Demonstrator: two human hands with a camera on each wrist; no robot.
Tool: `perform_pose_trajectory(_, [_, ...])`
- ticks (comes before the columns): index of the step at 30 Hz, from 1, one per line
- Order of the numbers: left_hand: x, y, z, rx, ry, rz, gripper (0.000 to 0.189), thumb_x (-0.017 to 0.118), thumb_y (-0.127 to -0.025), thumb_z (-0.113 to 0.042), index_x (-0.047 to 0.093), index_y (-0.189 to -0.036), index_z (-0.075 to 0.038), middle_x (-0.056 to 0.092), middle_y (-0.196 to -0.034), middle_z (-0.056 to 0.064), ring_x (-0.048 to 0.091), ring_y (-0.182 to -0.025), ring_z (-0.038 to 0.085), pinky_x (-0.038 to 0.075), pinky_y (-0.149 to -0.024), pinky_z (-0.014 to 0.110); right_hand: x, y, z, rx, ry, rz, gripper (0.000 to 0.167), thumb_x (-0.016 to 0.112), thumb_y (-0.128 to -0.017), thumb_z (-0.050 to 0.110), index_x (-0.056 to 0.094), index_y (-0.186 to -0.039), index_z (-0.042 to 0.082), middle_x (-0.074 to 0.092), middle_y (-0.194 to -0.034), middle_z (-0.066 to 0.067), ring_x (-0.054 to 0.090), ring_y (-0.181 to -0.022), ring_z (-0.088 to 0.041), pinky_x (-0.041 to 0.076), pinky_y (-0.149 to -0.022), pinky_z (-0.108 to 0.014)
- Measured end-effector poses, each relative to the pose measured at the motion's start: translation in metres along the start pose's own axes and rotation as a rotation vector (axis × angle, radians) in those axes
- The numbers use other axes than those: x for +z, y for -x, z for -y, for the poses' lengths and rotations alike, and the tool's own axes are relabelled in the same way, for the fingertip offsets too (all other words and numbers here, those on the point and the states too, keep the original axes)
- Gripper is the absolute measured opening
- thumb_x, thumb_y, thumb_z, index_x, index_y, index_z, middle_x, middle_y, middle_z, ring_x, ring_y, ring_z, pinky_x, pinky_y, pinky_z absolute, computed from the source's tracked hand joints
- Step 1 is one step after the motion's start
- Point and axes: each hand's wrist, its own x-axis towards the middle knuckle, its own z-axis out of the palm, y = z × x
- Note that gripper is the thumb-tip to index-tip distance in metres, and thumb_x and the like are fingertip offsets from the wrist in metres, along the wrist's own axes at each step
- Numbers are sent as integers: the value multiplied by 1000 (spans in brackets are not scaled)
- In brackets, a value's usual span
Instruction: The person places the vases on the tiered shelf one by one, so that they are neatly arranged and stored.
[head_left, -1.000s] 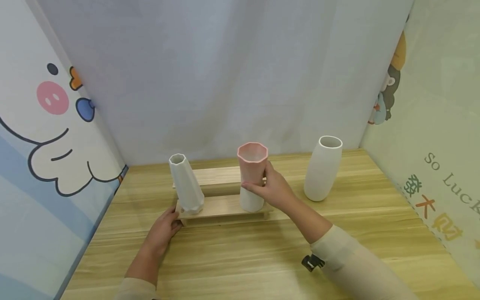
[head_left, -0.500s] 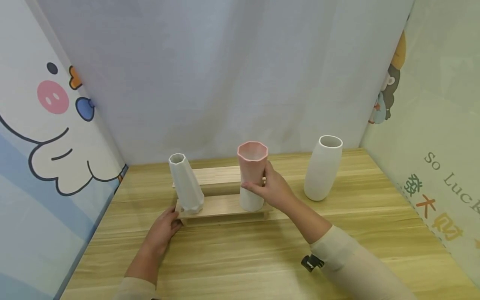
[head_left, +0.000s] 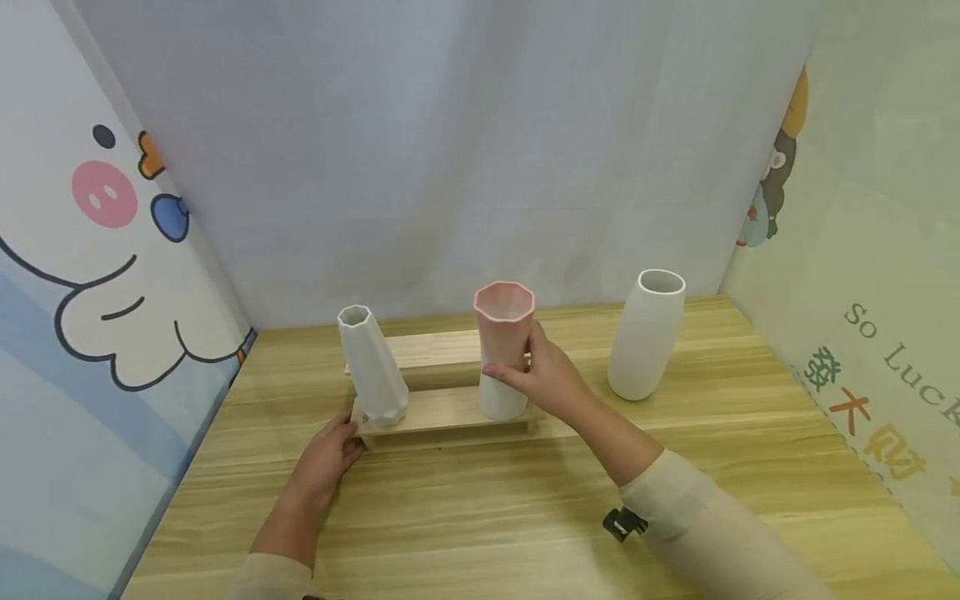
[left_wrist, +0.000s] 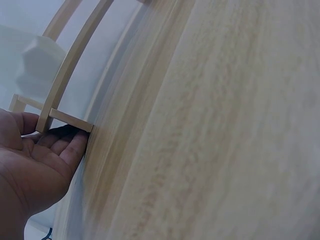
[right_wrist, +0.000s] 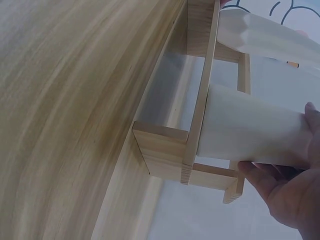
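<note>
A pink-and-white vase (head_left: 504, 342) with a faceted rim stands upright on the lower step of a two-tier wooden shelf (head_left: 442, 408). My right hand (head_left: 551, 375) grips that vase from the right, thumb across its front; the fingers behind it are mostly hidden in the head view. In the right wrist view, the base of the vase (right_wrist: 250, 127) sits against the step board. At the shelf's left end my left hand (head_left: 324, 462) holds the end of the lower step, with the thumb by the board and the fingers at the leg (left_wrist: 71, 120). A white faceted vase (head_left: 371, 367) stands on the step's left side.
A smooth white vase (head_left: 647, 337) stands on the wooden table (head_left: 465, 525) to the right of the shelf. Behind the table hangs a pale curtain (head_left: 480, 167). Printed panels (head_left: 112, 250) border both sides. A black device (head_left: 625, 523) is at the right sleeve.
</note>
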Motion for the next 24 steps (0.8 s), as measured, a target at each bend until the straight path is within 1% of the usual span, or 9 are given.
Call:
perform_pose_trajectory(6, [-1, -1, 1, -10, -5, -12, 54, 27, -109, -26, 16, -156, -1, 27, -157, 22, 34, -142, 32, 30, -118, 41, -1, 1, 2, 7, -28, 16, 87, 73, -83, 55, 29, -148, 18, 54, -137, -8, 60, -120, -29, 55, -94, -48])
perform_pose_trajectory(9, [-1, -1, 1, -6, 1, -10, 54, 26, -109, -26, 17, -156, -1, 28, -156, 22, 34, -141, 31, 30, -118, 41, -3, 1, 2, 20, -47, 21, 85, 74, -82, 54, 30, -146, 18, 54, -136, -7, 60, -120, -29, 55, -94, -49])
perform_pose_trajectory(12, [0, -1, 2, 2, 4, -3, 53, 25, -109, -26, 17, -156, -1, 29, -156, 22, 34, -140, 31, 30, -118, 41, -6, 4, 1, 19, -67, 11, 84, 75, -81, 54, 32, -145, 19, 56, -132, -4, 59, -120, -26, 54, -96, -48])
perform_pose_trajectory(16, [0, -2, 2, 9, 4, 0, 53, 25, -109, -25, 17, -156, -1, 28, -156, 23, 34, -140, 32, 29, -118, 42, -14, 7, -3, -10, -59, -17, 85, 75, -81, 54, 30, -146, 24, 57, -129, -3, 58, -120, -25, 52, -98, -51])
perform_pose_trajectory(20, [1, -1, 1, 3, -1, -5, 54, 26, -109, -25, 16, -156, -1, 28, -156, 23, 34, -141, 32, 29, -118, 42, -25, 13, -8, -14, -35, -24, 84, 73, -84, 53, 27, -149, 27, 55, -136, -6, 56, -124, -27, 51, -99, -53])
perform_pose_trajectory(24, [1, 0, 1, 0, -2, -6, 54, 26, -109, -25, 16, -156, -1, 27, -157, 23, 33, -142, 32, 29, -118, 43, -38, 23, -10, 6, 2, -24, 88, 70, -85, 56, 24, -152, 21, 51, -141, -7, 52, -129, -26, 49, -102, -50])
